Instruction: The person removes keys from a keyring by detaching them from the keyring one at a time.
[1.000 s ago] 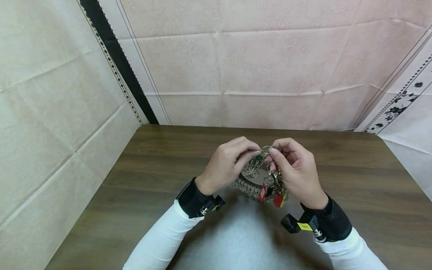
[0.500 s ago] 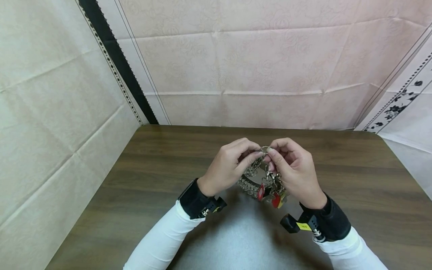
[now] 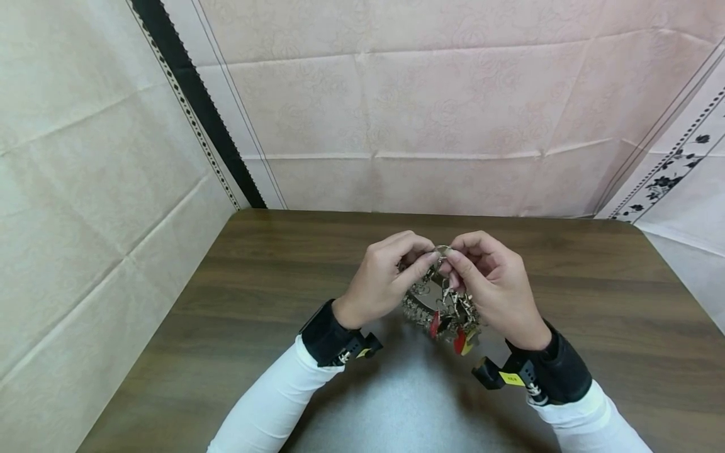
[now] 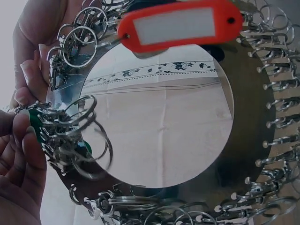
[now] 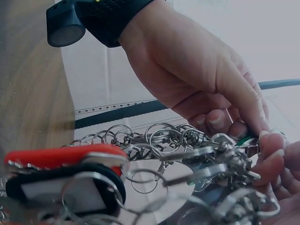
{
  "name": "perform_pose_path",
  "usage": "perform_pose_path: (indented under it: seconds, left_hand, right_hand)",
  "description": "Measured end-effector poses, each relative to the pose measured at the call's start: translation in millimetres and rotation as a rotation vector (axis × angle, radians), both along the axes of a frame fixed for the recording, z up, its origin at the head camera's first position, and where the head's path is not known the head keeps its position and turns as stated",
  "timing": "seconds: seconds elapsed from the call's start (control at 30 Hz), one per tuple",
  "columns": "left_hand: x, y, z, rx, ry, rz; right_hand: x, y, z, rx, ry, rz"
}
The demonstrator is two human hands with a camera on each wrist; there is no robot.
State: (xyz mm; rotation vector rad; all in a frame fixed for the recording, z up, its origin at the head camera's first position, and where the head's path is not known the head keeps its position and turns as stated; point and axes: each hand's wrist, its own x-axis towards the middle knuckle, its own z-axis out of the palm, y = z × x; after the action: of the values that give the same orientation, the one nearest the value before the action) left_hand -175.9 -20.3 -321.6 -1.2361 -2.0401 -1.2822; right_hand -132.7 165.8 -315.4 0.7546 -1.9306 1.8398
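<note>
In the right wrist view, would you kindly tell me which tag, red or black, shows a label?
The black tag, below the red tag in the picture: its pale label shows, whereas the red one is nearly edge-on.

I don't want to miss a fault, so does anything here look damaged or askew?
Nothing plainly damaged. The clasps look uneven, though: spaced round one side of the flat metal ring, bunched near the left hand.

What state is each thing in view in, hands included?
Left hand: pinching the small ring
Right hand: pinching the same ring
Small ring: held between both hands
Flat metal hoop: clips around its rim; contact with the table unclear
Red tags: hanging
Yellow tag: hanging
Black tag: beside a red one
Wristbands: worn, one per wrist
</note>
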Motion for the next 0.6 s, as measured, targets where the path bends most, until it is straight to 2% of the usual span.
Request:
perform_pose_path:
  seconds: [0.33, 0.6]
  left_hand:
    - [0.6, -1.5, 3.1, 0.008, 0.013, -0.007]
    - [1.8, -4.2, 6.5, -0.071, 0.054, -0.012]
  right_hand:
    - [-2.2, 1.8, 0.1, 0.002, -0.028, 0.070]
    - [-3.7, 3.3, 0.1, 0.079, -0.029, 0.080]
